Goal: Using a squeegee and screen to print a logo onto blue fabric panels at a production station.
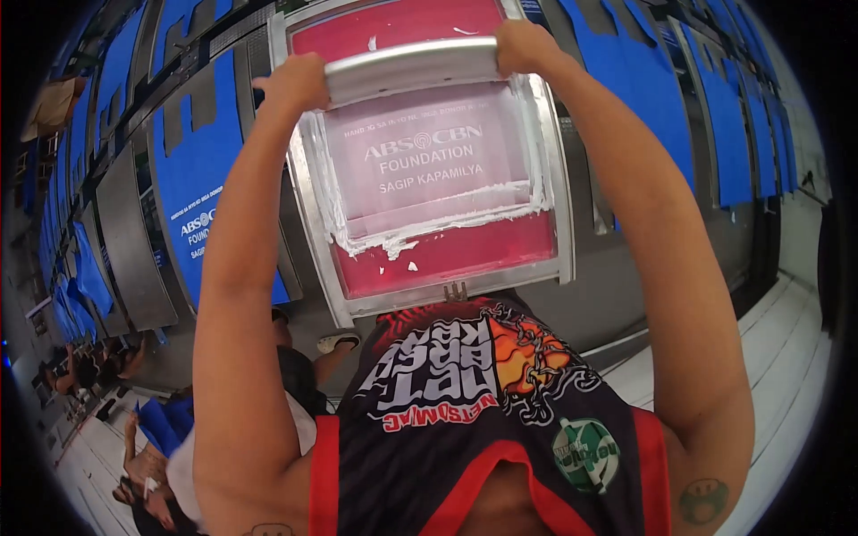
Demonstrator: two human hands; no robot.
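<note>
A metal-framed printing screen [547, 161] with pink-red mesh lies in front of my torso. My left hand [299, 82] is closed round the left end of a long squeegee [411, 71], its thumb sticking out to the side. Round the right end, my right hand [529, 48] is closed too. The squeegee spans the far part of the screen, and its lower edge meets the mesh. White ink [402, 239] forms a thick, uneven border round a paler panel with lettering. A few white blobs lie on the near mesh.
Dark boards with blue cut pieces [183, 152] line the left, one piece bearing white print. More blue pieces [663, 98] hang over boards on the right. Several people [147, 478] are at the lower left, near a pale floor [89, 447]. A hinge-like bracket [456, 291] sits on the screen's near edge.
</note>
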